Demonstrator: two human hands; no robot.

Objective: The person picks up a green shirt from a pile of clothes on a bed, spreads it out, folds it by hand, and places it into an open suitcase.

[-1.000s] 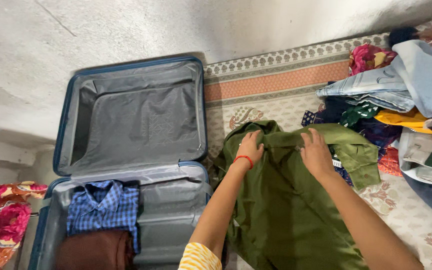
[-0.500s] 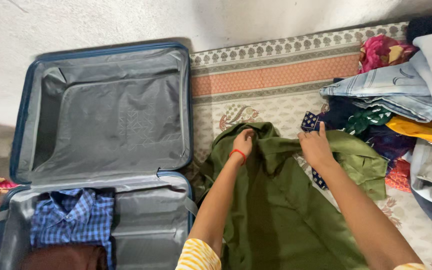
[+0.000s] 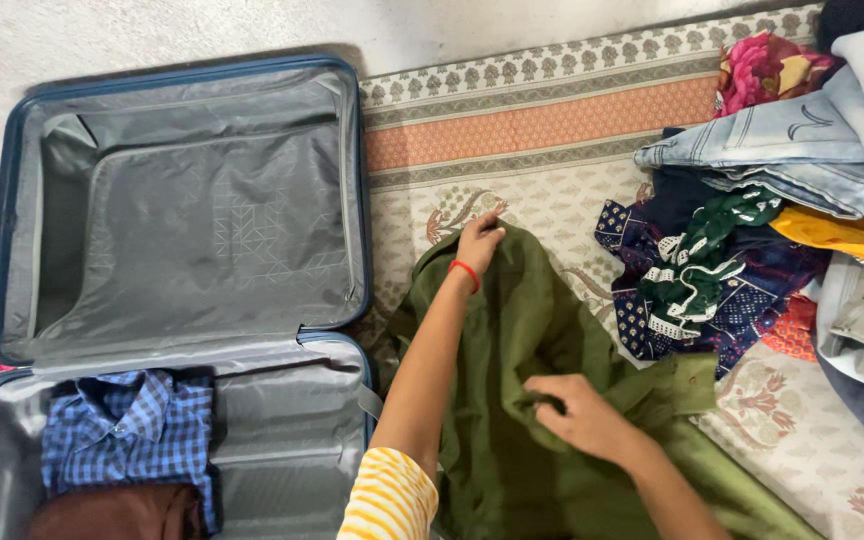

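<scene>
An olive green shirt (image 3: 537, 330) lies spread on a patterned bed sheet (image 3: 542, 120). My left hand (image 3: 479, 240), with a red thread on its wrist, pinches the shirt's top edge near the collar. My right hand (image 3: 572, 410) grips a fold of the green cloth at the shirt's middle. To the left lies an open blue suitcase (image 3: 177, 210) with grey lining. Its near half holds a folded blue checked shirt (image 3: 127, 425) and a brown garment (image 3: 117, 515).
A heap of clothes fills the right side: light blue jeans (image 3: 782, 145), a dark blue printed cloth (image 3: 692, 290) with green and white trim, a yellow piece (image 3: 842, 230), a pink floral cloth (image 3: 762, 65). A white wall (image 3: 152, 30) runs behind the suitcase.
My right hand has come down from the shirt's right shoulder to its middle and gathered a fold of cloth. My left hand stays at the collar. The view has shifted slightly.
</scene>
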